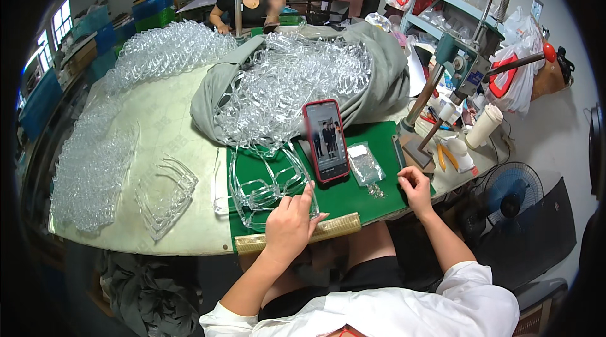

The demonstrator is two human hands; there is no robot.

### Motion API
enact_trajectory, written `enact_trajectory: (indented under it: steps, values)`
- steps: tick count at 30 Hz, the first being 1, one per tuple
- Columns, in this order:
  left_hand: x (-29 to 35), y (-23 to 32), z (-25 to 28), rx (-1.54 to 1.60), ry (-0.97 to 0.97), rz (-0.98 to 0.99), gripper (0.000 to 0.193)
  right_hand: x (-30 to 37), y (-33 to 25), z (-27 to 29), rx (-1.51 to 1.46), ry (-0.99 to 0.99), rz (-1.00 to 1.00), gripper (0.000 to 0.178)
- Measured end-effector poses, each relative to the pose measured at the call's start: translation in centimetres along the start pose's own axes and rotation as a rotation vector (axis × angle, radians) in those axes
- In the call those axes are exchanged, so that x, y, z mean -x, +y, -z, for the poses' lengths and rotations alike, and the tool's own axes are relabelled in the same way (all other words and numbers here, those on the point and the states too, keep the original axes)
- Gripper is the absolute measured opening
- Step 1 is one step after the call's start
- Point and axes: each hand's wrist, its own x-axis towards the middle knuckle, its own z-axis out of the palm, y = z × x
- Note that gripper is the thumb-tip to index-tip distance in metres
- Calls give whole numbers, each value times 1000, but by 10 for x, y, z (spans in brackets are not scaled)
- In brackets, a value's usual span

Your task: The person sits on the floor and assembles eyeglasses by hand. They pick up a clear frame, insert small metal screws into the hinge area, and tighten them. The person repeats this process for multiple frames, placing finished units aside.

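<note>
Over the green mat [372, 135], my left hand [289, 226] has its index finger stretched out and its thumb apart, beside clear eyeglass frames [268, 188]. The hand overlaps their near right edge, and I see no firm hold on them. A phone in a red case [327, 141] stands just beyond the index fingertip, its screen lit with a picture of people. My right hand [416, 190] has curled fingers at the mat's right side; anything in them is hidden. Left of it lie a small clear bag [366, 163] and a little heap of tiny metal parts [375, 191].
A grey cloth [211, 106] wraps a big heap of clear frames [297, 78]. More frames [95, 173] lie along the left side, and a few [167, 198] nearer. A lever press [451, 62], pliers [449, 157] and fan [512, 188] are right. Another person [252, 5] sits opposite.
</note>
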Motion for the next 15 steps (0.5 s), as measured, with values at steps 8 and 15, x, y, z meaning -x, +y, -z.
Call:
enact_trajectory:
  steps: [8,15]
  values:
    - [3,-3,-2,-22,2,-12,66,3,-5,-5,23,60,67,2]
    - [14,-2,-7,9,151,22,76,5,-17,2,10,-98,139,9]
